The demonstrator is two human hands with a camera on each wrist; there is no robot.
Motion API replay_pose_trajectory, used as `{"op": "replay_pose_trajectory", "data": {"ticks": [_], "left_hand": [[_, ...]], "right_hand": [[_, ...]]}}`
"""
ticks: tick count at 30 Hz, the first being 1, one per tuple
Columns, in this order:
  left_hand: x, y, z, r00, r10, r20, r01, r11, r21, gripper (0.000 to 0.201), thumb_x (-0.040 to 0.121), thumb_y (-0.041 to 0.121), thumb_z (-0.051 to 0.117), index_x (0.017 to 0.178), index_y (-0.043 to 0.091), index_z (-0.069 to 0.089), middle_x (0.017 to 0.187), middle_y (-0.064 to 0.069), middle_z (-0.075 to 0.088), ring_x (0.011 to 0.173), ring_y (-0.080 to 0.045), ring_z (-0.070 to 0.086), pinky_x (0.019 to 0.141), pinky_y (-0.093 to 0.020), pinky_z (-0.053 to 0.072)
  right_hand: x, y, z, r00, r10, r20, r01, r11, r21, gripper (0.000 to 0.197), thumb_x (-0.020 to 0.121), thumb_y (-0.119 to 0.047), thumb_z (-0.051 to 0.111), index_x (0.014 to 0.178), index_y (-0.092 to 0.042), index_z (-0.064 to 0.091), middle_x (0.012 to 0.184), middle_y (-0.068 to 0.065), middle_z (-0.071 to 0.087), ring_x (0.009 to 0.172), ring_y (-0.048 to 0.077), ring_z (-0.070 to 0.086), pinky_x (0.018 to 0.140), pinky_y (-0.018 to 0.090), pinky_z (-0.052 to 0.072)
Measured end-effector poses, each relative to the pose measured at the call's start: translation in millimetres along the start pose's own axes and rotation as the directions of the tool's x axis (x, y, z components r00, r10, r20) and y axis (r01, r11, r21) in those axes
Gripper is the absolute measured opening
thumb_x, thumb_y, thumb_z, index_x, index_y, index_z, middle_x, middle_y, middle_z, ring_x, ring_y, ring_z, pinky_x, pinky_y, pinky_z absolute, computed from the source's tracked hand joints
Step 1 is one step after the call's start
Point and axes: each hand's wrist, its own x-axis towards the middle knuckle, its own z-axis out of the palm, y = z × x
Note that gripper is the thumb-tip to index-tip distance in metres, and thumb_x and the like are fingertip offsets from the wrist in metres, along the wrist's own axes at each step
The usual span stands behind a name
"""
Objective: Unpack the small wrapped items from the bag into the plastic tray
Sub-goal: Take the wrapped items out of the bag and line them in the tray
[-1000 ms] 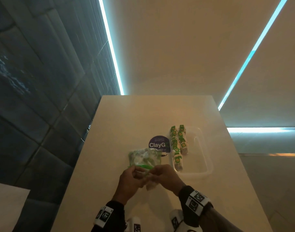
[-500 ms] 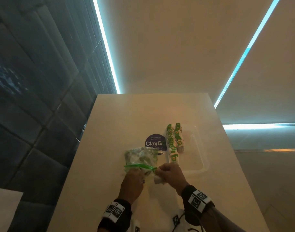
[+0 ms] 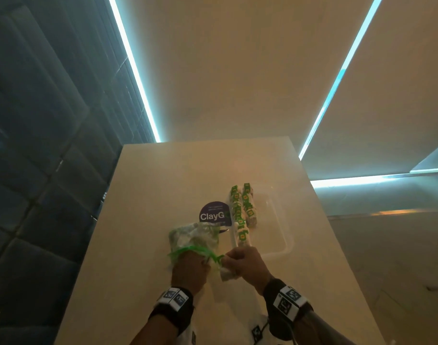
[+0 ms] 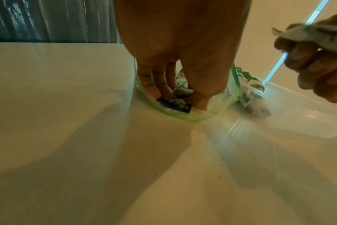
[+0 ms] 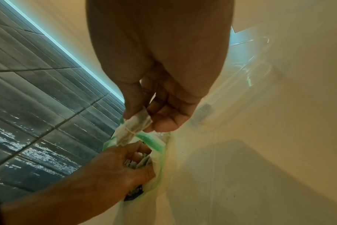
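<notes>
A clear zip bag with a green mouth lies on the table, holding several small wrapped items. My left hand reaches into its mouth, fingers and thumb closing on a wrapped item inside. My right hand hovers just right of the bag mouth and pinches another pale wrapped item, which hangs over my left hand. The clear plastic tray sits to the right, with two rows of green-and-white wrapped items along its left side.
A purple round label reading ClayG lies behind the bag, beside the tray. The beige table is narrow, with a dark tiled wall on its left and a drop past its right edge.
My right hand has pulled a wrapped item out of the bag and drawn it right. My left hand has pushed down into the bag mouth.
</notes>
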Motion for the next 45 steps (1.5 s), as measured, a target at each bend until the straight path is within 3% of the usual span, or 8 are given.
{"op": "replay_pose_trajectory", "data": {"ticks": [7, 15, 21, 25, 30, 34, 40, 45], "left_hand": [[-2, 0, -3, 0.996, -0.086, -0.023, 0.085, 0.995, -0.058, 0.035, 0.094, 0.043, 0.05, 0.109, 0.017, 0.069, 0.114, -0.004, 0.067, 0.109, -0.021, 0.061, 0.086, -0.031, 0.049], [-6, 2, -19, 0.989, -0.144, -0.019, 0.127, 0.919, -0.373, 0.016, 0.08, 0.033, 0.074, 0.084, 0.017, 0.076, 0.083, -0.001, 0.074, 0.074, -0.013, 0.066, 0.067, -0.027, 0.053], [-13, -12, -32, 0.987, -0.153, 0.051, 0.156, 0.822, -0.548, 0.009, 0.073, 0.02, 0.081, 0.076, 0.026, 0.074, 0.071, 0.017, 0.07, 0.063, 0.013, 0.06, 0.055, -0.002, 0.044], [-16, -19, -37, 0.961, -0.27, 0.064, 0.241, 0.7, -0.672, 0.01, 0.078, 0.014, 0.078, 0.086, 0.019, 0.075, 0.078, 0.003, 0.074, 0.074, -0.014, 0.069, 0.063, -0.024, 0.057], [-21, -30, -36, 0.941, -0.308, 0.139, 0.297, 0.558, -0.775, 0.019, 0.08, 0.002, 0.072, 0.086, 0.019, 0.074, 0.088, -0.008, 0.075, 0.082, -0.026, 0.07, 0.075, -0.042, 0.061], [-28, -29, -43, 0.927, -0.24, 0.29, 0.352, 0.283, -0.892, 0.022, 0.087, -0.011, 0.057, 0.105, 0.0, 0.065, 0.088, -0.018, 0.07, 0.074, -0.025, 0.068, 0.07, -0.036, 0.059], [-38, -26, -51, 0.911, -0.167, 0.378, 0.385, 0.006, -0.923, 0.023, 0.091, -0.011, 0.047, 0.111, -0.01, 0.06, 0.097, -0.028, 0.068, 0.087, -0.034, 0.064, 0.066, -0.029, 0.06], [-42, -17, -58, 0.923, -0.074, 0.377, 0.373, -0.069, -0.925, 0.022, 0.091, -0.009, 0.049, 0.111, -0.008, 0.06, 0.084, -0.017, 0.071, 0.072, -0.022, 0.068, 0.065, -0.027, 0.059]], "right_hand": [[1, 1, -2, 1.0, -0.008, 0.008, 0.008, 1.0, 0.004, 0.018, 0.086, -0.018, 0.071, 0.092, -0.002, 0.073, 0.086, 0.006, 0.072, 0.07, 0.01, 0.067, 0.065, 0.024, 0.058], [9, -5, 12, 0.999, -0.045, 0.013, 0.045, 0.998, 0.042, 0.017, 0.086, -0.011, 0.07, 0.085, 0.006, 0.07, 0.073, 0.013, 0.066, 0.059, 0.014, 0.059, 0.052, 0.024, 0.051], [14, -3, 16, 0.999, -0.03, 0.014, 0.029, 0.995, 0.094, 0.02, 0.087, -0.014, 0.071, 0.086, 0.006, 0.07, 0.073, 0.011, 0.065, 0.062, 0.016, 0.06, 0.053, 0.026, 0.051], [13, -6, 17, 0.999, -0.037, 0.0, 0.037, 0.992, 0.123, 0.017, 0.087, -0.013, 0.07, 0.083, 0.003, 0.07, 0.071, 0.008, 0.065, 0.06, 0.014, 0.06, 0.052, 0.026, 0.05], [10, -9, 17, 0.998, -0.054, 0.036, 0.048, 0.987, 0.151, 0.02, 0.089, -0.012, 0.067, 0.091, 0.008, 0.067, 0.077, 0.012, 0.065, 0.067, 0.021, 0.06, 0.054, 0.026, 0.049], [8, -11, 14, 0.997, 0.005, 0.076, -0.024, 0.969, 0.246, 0.023, 0.089, -0.011, 0.067, 0.095, 0.011, 0.064, 0.08, 0.012, 0.066, 0.072, 0.024, 0.062, 0.058, 0.031, 0.051], [0, -17, 16, 0.955, 0.075, 0.287, -0.179, 0.918, 0.354, 0.011, 0.089, -0.012, 0.067, 0.089, -0.002, 0.063, 0.082, 0.011, 0.067, 0.078, 0.026, 0.065, 0.068, 0.036, 0.053], [-1, -23, 22, 0.96, 0.005, 0.28, -0.13, 0.892, 0.433, 0.012, 0.089, -0.01, 0.066, 0.092, 0.002, 0.063, 0.089, 0.015, 0.064, 0.083, 0.027, 0.064, 0.074, 0.036, 0.057]]}}
